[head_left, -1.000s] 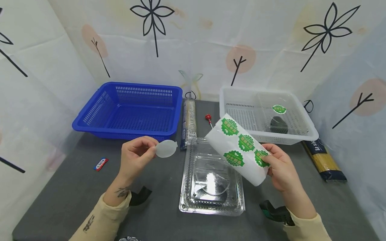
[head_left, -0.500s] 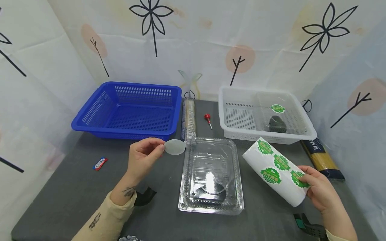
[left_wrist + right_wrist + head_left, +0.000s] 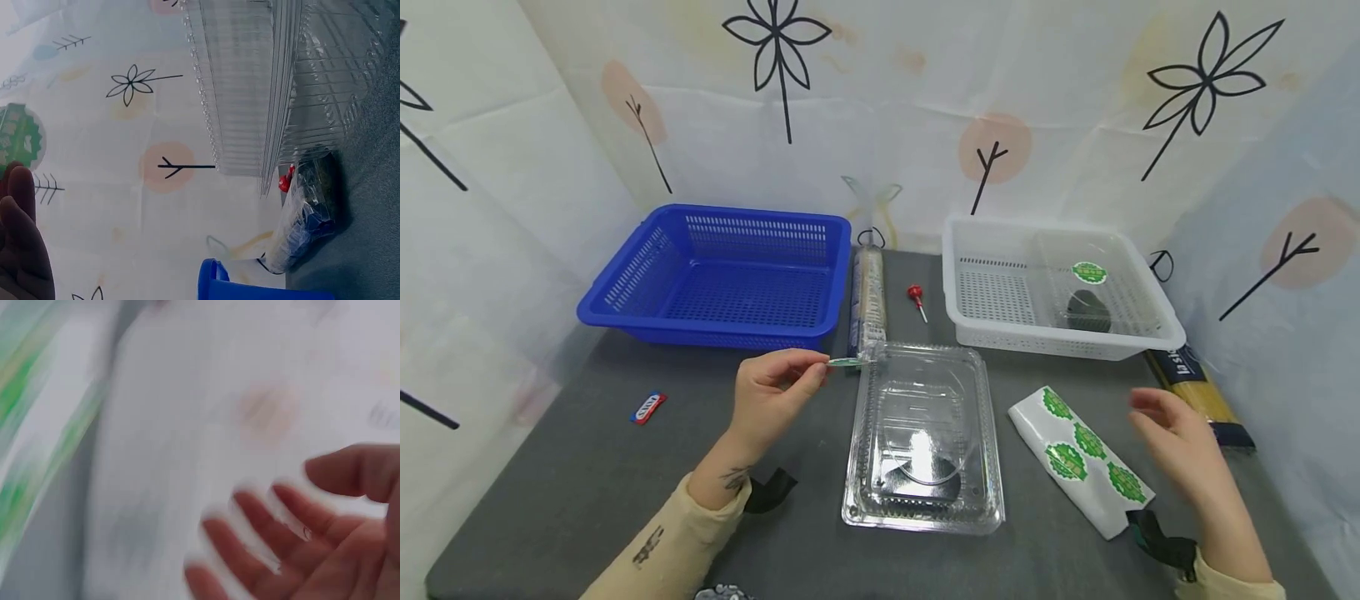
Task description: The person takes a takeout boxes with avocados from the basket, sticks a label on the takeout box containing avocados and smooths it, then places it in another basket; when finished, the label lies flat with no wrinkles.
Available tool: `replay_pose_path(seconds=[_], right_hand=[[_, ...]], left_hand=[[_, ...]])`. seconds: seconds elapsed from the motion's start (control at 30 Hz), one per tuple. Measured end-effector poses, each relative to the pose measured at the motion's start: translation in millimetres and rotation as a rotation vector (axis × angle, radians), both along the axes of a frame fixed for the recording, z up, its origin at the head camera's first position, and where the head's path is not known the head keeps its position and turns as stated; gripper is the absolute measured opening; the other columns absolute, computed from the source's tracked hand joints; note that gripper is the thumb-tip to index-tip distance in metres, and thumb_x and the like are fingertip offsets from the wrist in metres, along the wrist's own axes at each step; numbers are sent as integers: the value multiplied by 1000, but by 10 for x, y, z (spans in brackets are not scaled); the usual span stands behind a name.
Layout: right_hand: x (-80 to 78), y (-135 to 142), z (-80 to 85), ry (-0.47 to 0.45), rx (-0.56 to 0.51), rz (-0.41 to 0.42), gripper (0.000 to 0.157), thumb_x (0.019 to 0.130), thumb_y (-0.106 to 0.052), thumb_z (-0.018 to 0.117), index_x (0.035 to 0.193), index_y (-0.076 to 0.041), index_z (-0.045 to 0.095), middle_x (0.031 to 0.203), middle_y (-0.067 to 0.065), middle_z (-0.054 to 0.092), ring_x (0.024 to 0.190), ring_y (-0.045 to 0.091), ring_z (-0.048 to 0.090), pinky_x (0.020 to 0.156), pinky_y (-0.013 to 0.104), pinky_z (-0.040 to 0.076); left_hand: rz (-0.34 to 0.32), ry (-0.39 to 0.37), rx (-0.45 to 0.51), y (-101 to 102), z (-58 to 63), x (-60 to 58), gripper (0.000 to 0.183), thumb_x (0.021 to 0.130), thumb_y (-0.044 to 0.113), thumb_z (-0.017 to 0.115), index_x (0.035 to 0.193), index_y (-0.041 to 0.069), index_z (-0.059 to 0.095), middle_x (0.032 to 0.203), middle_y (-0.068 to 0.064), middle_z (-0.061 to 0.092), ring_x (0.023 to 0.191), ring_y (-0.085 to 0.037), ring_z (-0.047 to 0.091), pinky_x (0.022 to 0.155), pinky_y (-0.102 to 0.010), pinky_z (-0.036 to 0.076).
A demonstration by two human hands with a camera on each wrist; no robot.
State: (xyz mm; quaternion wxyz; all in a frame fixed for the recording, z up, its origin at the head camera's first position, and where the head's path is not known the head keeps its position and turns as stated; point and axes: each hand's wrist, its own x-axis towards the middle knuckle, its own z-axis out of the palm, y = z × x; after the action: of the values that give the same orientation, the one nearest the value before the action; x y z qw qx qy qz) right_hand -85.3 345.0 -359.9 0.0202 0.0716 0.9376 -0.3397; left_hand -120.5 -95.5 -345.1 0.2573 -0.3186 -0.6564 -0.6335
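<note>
My left hand (image 3: pixel 771 396) pinches a round green sticker (image 3: pixel 847 362) by its edge, held nearly flat beside the upper left corner of a clear plastic clamshell container (image 3: pixel 925 425). In the left wrist view the sticker's (image 3: pixel 24 134) green scalloped print shows above the fingertips. The container lies closed on the table, with something dark at its near end. To its right, a white sheet of green stickers (image 3: pixel 1078 462) lies on the table, slightly curled. My right hand (image 3: pixel 1183 458) hovers just right of that sheet, fingers relaxed and holding nothing.
A blue basket (image 3: pixel 715 325) stands at the back left. The white basket (image 3: pixel 1000 333) at the back right holds a stickered clear container (image 3: pixel 1120 300). Around them lie a long clear-wrapped package (image 3: pixel 868 300), a red lollipop (image 3: pixel 915 293), a pasta packet (image 3: pixel 1202 387) and a small candy (image 3: pixel 648 407).
My right hand has carried the sticker sheet rightward, laid it on the table and let go. My left hand has moved right toward the container, turning the sticker edge-on.
</note>
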Motion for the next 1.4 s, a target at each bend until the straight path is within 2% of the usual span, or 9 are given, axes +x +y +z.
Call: replay_pose_path(seconds=[0.1,0.17,0.2,0.3,0.43,0.7,1.0,1.1,1.4], right_hand=[[-33,-485,236,228,-227,286,24,90,-10,45,111,-1,52,101,6,58,89,8,56,71,23,48],[-2,-930,516,275,-360,503,22,86,3,47,107,3,53,97,6,60,86,7,57,71,19,48],[-22,-1069,550,285,-400,600,25,85,7,46,109,3,53,97,4,60,89,11,57,73,21,48],[-83,-1403,602,289,-378,810,40,82,10,46,120,-3,47,110,4,56,95,13,54,77,27,47],[-158,-1625,584,281,-290,952,56,79,8,49,131,-11,36,124,2,44,99,13,49,75,30,46],[-235,-1616,442,298,-190,989,49,76,7,49,122,-10,46,113,-1,46,91,10,47,75,26,44],[-183,-1529,333,161,31,936,35,79,0,50,112,-8,55,103,-3,50,70,9,46,63,21,42],[-176,-1545,316,152,122,918,36,78,-5,52,114,-9,55,102,-2,49,65,8,44,61,20,40],[-162,-1616,232,208,335,930,40,76,-14,57,115,-8,55,103,-1,49,85,11,46,66,27,43]], left_hand=[[64,112,-76,63,6,-26,17,67,-15,61,81,-6,65,75,-14,64,62,-7,58,47,-17,44],[67,168,-96,115,11,-35,16,67,-12,62,82,-6,65,79,-16,63,64,-7,57,47,-16,44],[58,187,-108,140,11,-40,15,69,-9,62,83,-6,65,80,-16,63,64,-8,56,47,-16,43],[33,230,-153,205,3,-45,13,73,-3,62,86,-4,65,83,-14,63,63,-11,56,47,-16,44],[4,226,-244,265,-18,-28,16,74,0,62,89,-3,65,87,-12,63,64,-11,57,49,-14,44],[-62,130,-516,329,-79,16,25,75,5,63,100,4,64,97,-5,62,68,-6,57,50,-10,42],[-11,189,-908,414,-166,56,32,76,30,62,105,16,64,103,7,60,91,-7,51,58,-17,44],[3,202,-985,443,-181,63,35,77,34,59,107,17,63,106,6,59,89,-8,49,53,-17,41],[11,225,-1092,480,-283,39,39,76,41,57,106,17,63,106,5,56,81,-10,45,57,-21,41]])
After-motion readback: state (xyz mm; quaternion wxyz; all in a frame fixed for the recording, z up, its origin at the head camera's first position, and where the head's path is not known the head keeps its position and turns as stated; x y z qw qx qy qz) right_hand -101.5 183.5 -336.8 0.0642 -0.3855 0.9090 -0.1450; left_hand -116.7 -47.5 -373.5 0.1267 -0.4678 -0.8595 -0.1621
